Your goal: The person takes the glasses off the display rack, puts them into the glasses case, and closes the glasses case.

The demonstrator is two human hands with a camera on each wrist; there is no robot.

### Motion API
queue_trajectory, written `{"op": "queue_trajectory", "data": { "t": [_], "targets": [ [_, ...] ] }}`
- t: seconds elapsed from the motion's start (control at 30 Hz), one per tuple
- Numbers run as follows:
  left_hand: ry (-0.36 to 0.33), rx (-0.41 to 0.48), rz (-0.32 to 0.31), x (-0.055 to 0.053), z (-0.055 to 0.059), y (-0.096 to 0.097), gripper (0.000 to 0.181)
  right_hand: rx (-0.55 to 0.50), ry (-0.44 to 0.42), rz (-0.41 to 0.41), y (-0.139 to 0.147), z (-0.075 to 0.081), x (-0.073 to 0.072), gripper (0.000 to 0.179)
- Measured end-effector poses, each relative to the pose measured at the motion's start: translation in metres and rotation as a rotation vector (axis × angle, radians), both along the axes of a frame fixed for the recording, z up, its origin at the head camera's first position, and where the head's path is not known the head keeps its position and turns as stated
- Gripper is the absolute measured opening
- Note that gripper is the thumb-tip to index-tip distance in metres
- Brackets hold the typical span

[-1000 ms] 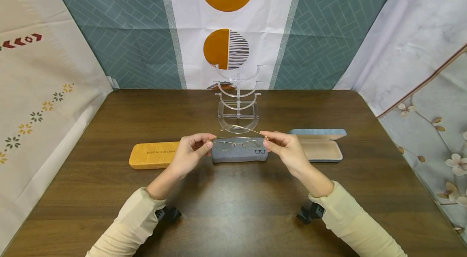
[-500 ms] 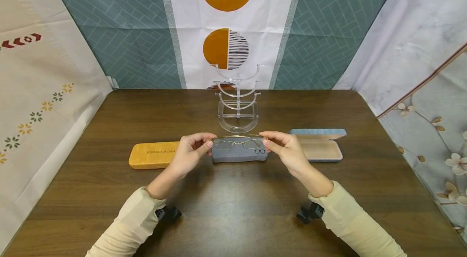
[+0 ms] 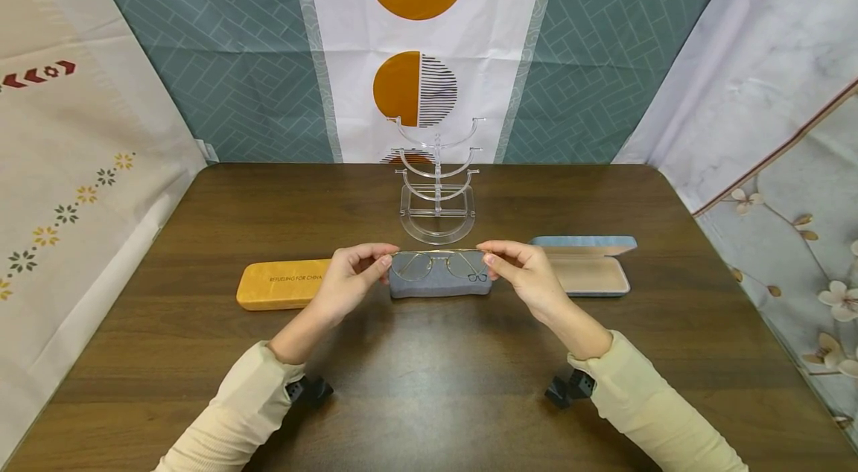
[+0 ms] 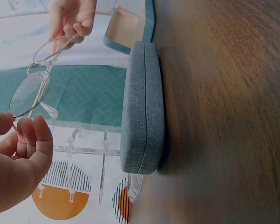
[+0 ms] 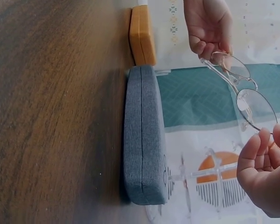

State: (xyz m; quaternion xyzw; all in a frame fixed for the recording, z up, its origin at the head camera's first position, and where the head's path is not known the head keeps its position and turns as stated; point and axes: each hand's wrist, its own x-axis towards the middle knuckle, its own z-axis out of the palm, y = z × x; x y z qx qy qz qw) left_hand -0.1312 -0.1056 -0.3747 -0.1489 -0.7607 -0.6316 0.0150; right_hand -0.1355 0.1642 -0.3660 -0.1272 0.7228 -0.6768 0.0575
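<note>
A pair of thin gold-rimmed eyeglasses (image 3: 439, 255) is held level above a closed grey-blue glasses case (image 3: 429, 287). My left hand (image 3: 350, 272) pinches the frame's left end between thumb and fingers; my right hand (image 3: 524, 272) pinches the right end the same way. Through the lenses the temples show folded in behind them. In the left wrist view the eyeglasses (image 4: 31, 93) hang well off the table, to one side of the grey-blue case (image 4: 144, 109). The right wrist view shows the folded temples behind the lens (image 5: 255, 109) too.
Behind the hands stands a clear acrylic glasses stand (image 3: 438, 196) with three curved tiers, bearing no glasses. A closed yellow case (image 3: 278, 286) lies left, partly behind the left hand. At right an open blue case (image 3: 593, 275) shows its beige lining. All are on the brown table (image 3: 429, 383).
One second ago the right temple stuck out behind the frame; it has since folded in. The frame has then tilted, so the lenses show fuller. Both hands have stayed nearly in place.
</note>
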Motion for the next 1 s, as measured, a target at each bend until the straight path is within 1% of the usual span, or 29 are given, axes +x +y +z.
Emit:
{"op": "queue_trajectory", "data": {
  "t": [0.17,0.33,0.4,0.47,0.53,0.63,0.7,0.73,0.87,0.9,1.0],
  "targets": [
    [0.014,-0.036,-0.012,0.0,-0.001,0.0,0.02,0.023,-0.025,-0.006,0.001,-0.001,-0.001,0.027],
    [0.03,-0.033,-0.026,0.0,0.0,0.001,0.021,-0.002,-0.051,0.007,0.001,-0.003,-0.003,0.029],
    [0.059,-0.041,-0.035,-0.001,0.0,0.001,0.023,-0.016,-0.061,0.012,0.001,-0.003,-0.003,0.03],
    [0.094,-0.072,-0.047,0.003,0.006,0.002,0.027,-0.022,-0.072,0.01,0.001,-0.003,-0.004,0.029],
    [0.13,-0.097,-0.057,0.003,0.005,0.002,0.034,-0.022,-0.079,0.008,0.001,-0.003,-0.004,0.029],
    [0.188,-0.134,-0.072,0.002,0.002,0.001,0.044,-0.023,-0.09,0.005,0.001,-0.003,-0.005,0.029],
    [0.225,-0.146,-0.075,-0.002,-0.006,0.0,0.05,-0.026,-0.092,0.007,0.002,-0.004,-0.005,0.029],
    [0.241,-0.159,-0.076,-0.002,-0.007,0.0,0.053,-0.03,-0.098,0.008,0.002,-0.004,-0.006,0.029],
    [0.267,-0.211,-0.077,-0.001,-0.006,0.0,0.061,-0.041,-0.111,0.011,0.002,-0.003,-0.006,0.031],
    [0.263,-0.226,-0.074,-0.001,-0.004,0.001,0.062,-0.043,-0.116,0.008,0.002,-0.003,-0.006,0.031],
    [0.286,-0.269,-0.06,0.0,-0.002,0.002,0.062,-0.044,-0.127,0.004,0.002,-0.002,-0.005,0.033]
  ]
}}
